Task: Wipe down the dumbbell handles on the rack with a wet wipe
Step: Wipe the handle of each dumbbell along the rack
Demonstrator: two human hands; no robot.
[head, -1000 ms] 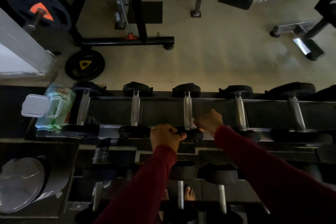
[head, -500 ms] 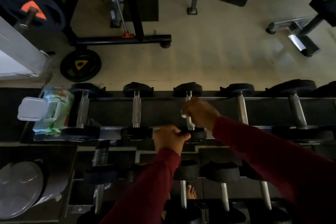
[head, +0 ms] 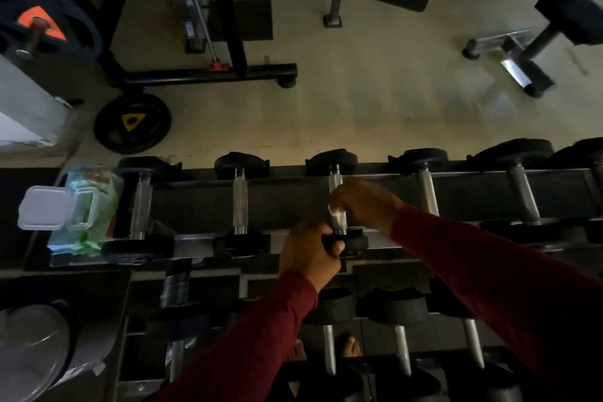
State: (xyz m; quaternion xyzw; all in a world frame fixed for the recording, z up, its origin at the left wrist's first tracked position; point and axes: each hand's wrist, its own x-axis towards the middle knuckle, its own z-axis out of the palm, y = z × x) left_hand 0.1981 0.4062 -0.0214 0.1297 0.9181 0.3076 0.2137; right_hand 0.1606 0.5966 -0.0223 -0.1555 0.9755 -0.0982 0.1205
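Chrome handles run front to back across the top tier of the rack (head: pixel 202 243), each dumbbell resting with its black heads on the two rails so the bar between them stays bare and easy to reach. At the far left of that tier lies a soft green pack of wet wipes (head: pixel 89 215), its white flip lid (head: pixel 44 207) swung open to the left, probably so a fresh sheet can be drawn with one hand; what remains inside cannot be made out in the dim light. Beside it sit the first dumbbell (head: pixel 140 206) and the second dumbbell (head: pixel 240 202), both untouched at this moment. Next comes the third dumbbell (head: pixel 336 186), the one being worked. The left hand (head: pixel 310 254), in a dark red sleeve, grips its near black head with curled fingers, seemingly to stop the weight rolling on the rails. The right hand (head: pixel 365 206) has its fingers closed round the middle of the handle, and a pale scrap of wet wipe (head: pixel 336 209) shows at the hand's left edge, pressed against the metal. Further right, the fourth dumbbell (head: pixel 427 196) and its neighbours wait, probably still to be cleaned. Lower tiers hold more dumbbells, and a bare foot shows beneath.
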